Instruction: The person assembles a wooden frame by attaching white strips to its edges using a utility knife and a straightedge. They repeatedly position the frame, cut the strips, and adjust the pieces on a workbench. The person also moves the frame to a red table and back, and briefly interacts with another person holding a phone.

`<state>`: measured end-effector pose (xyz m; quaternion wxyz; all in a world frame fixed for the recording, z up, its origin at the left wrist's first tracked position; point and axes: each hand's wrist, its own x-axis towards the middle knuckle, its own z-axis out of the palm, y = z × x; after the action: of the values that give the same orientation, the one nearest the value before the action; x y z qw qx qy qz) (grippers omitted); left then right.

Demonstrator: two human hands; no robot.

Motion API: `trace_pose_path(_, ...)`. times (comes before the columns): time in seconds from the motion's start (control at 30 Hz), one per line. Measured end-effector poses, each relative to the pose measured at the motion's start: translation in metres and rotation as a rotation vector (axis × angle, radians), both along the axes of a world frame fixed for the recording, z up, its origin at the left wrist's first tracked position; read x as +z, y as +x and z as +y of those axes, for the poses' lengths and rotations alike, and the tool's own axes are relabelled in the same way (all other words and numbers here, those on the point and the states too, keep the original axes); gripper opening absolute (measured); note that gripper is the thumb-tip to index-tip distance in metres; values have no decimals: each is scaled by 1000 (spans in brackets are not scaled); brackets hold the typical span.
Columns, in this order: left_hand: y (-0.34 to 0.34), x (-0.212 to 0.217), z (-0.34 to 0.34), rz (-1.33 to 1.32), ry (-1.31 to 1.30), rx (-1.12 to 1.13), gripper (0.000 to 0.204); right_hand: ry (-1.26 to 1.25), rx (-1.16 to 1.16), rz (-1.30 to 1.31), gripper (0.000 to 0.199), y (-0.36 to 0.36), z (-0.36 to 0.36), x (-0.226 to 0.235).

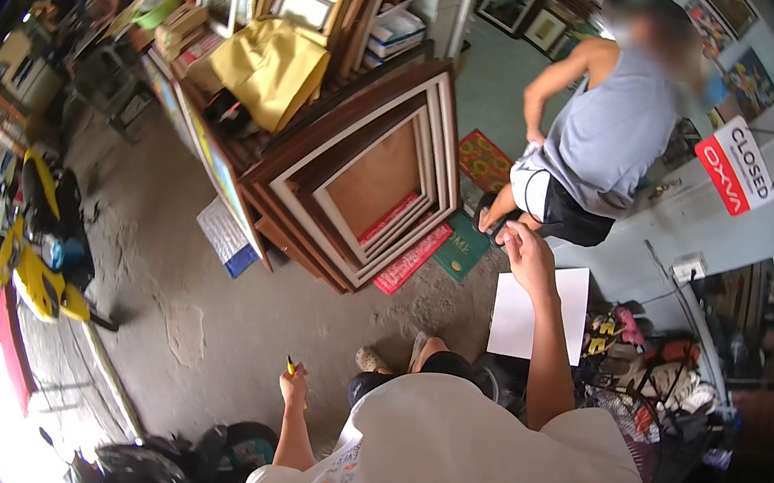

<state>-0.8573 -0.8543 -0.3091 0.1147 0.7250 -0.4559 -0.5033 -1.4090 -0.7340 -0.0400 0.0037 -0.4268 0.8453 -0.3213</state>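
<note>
In my left hand (pixel 294 383), low and left of my body, is a slim yellow pencil-like tool (pixel 292 365) with a dark pointed tip. Closed fingers hide much of it, so its exact kind is unclear. My right hand (pixel 529 255) is raised out in front with loosely bent fingers slightly apart, and nothing shows in them. Beneath my right forearm lies a flat white sheet (pixel 514 318), partly covered by the arm. The fingers of that hand are above its far edge, apart from it.
Ahead, large nested picture frames (pixel 355 190) lean in a stack with yellow wrapping paper (pixel 268 71) on top. A person in a grey sleeveless shirt (pixel 615 124) stands by the doorway. Shoes (pixel 623 349) pile up at right, black bags (pixel 146 472) lie lower left, a yellow motorbike (pixel 31 268) stands far left.
</note>
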Motion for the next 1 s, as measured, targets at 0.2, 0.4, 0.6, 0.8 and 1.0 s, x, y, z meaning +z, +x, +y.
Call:
trace_pose_path(0.2, -21, -6, -22, -67, 149, -23, 31, -12, -101, -141, 26, -44, -17, 20)
trace_pose_path(0.4, -78, 0, -12, -245, 252, -75, 35, -111, 64, -356, 44, -147, -79, 45)
trace_pose_path(0.6, -182, 40, -18, -192, 180, 98, 34, -263, 211, -322, 59, -277, -179, 61)
trace_pose_path(0.8, -296, 83, -41, -293, -86, -216, 33, -264, 273, -378, 67, -352, -234, 58)
trace_pose_path(1.0, -330, 75, -43, -269, -137, -268, 33, -311, 285, -341, 57, -384, -239, 50)
